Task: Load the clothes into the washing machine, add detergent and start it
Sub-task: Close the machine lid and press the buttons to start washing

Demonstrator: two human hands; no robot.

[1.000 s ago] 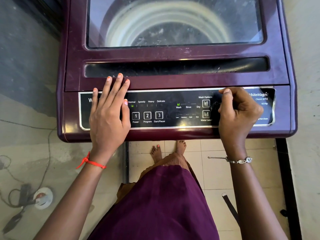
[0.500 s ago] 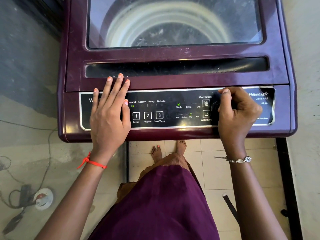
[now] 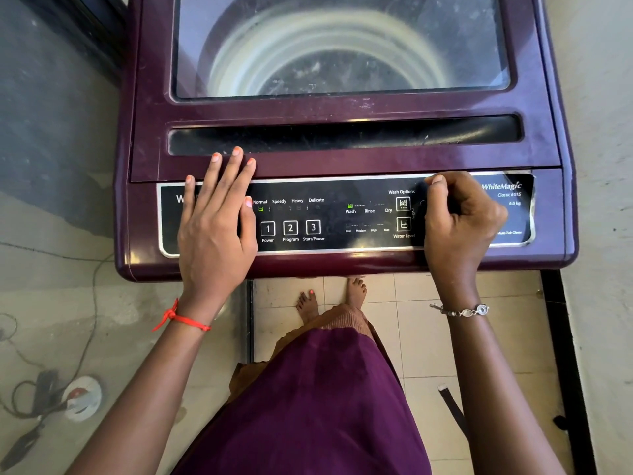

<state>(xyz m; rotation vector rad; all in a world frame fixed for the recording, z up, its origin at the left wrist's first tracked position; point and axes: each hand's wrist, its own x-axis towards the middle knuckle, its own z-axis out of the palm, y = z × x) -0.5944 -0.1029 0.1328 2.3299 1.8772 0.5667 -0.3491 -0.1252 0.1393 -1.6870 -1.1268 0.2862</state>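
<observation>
Floor, lower left: white round plug socket [image 3: 81,396] with black cable on grey concrete.

Left hand [image 3: 214,234]: lies flat, palm down, on the left end of the black glossy control panel [image 3: 335,217]. Fingers are straight and close together and hold nothing. The three longest tips rest on the front edge of the lid. Red thread band [image 3: 181,318] on the wrist.

Task's thing: maroon top-loading washing machine [image 3: 342,166], directly in front of the person. The lid with grey glass window [image 3: 342,46] is down. A pale drum ring is visible through the glass; contents cannot be told.

Panel, between the hands: square buttons 1 Power [image 3: 267,229], 2 Program [image 3: 290,228] and 3 Start/Pause [image 3: 313,227], all untouched. Green marks lit under "Normal" and above "Wash".

Right hand [image 3: 459,224]: on the right part of the panel, just right of the Wash Options and Water Level buttons. Fingers are curled into the palm, clamped on nothing visible; one digit points up along the panel. Silver chain bracelet [image 3: 460,311] on the wrist.
</observation>
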